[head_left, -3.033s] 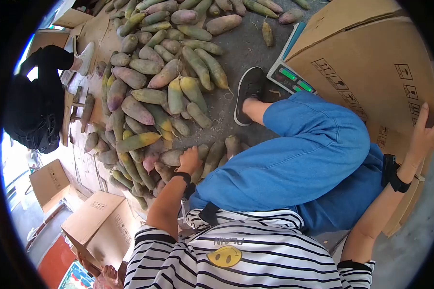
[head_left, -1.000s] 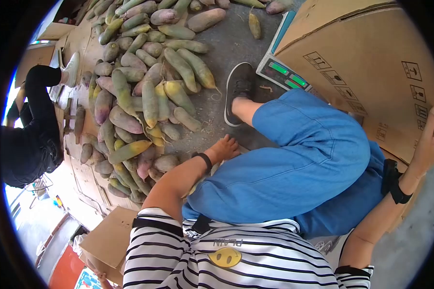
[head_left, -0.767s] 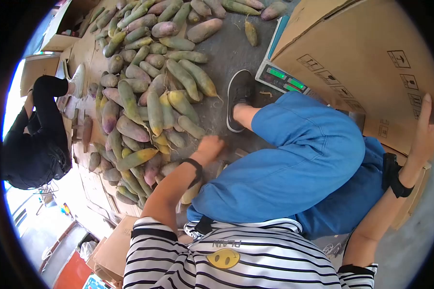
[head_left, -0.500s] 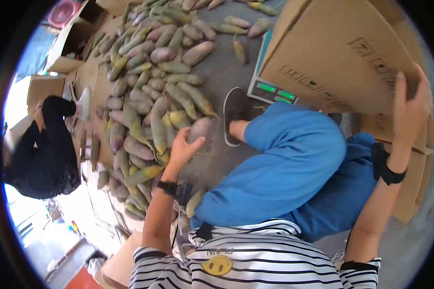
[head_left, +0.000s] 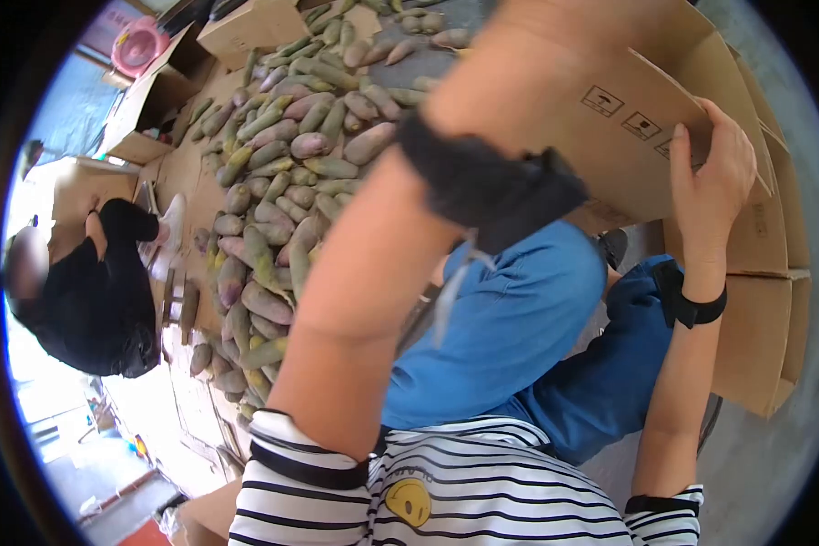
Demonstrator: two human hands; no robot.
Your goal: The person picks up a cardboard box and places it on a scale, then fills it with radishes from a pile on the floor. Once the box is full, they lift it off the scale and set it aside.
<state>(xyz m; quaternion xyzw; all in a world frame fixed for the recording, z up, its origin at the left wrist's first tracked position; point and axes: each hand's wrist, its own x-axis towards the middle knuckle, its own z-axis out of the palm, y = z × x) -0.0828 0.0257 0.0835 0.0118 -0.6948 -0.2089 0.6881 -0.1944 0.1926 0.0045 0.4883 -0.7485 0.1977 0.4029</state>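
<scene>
My left arm reaches up across the view, and my left hand [head_left: 601,20] is a blur above the cardboard box [head_left: 601,136]. Its fingers and anything in them cannot be made out. On the right, my right hand [head_left: 721,168] grips the upper edge of the box wall, thumb on the near printed face and fingers over the other side. To the left, a wide heap of long green and purplish radishes [head_left: 309,144] covers the floor, partly hidden behind my left forearm.
More cardboard boxes [head_left: 751,337] stand at the right. Another person in black clothes [head_left: 86,291] sits at the far left, beyond the heap. An open box [head_left: 146,118], a pink basin [head_left: 139,45] and another box [head_left: 250,36] are at the upper left.
My left hand has gone from the heap, where it held a radish, up and right to over the box. My right hand still grips the box, now slightly further left in view.
</scene>
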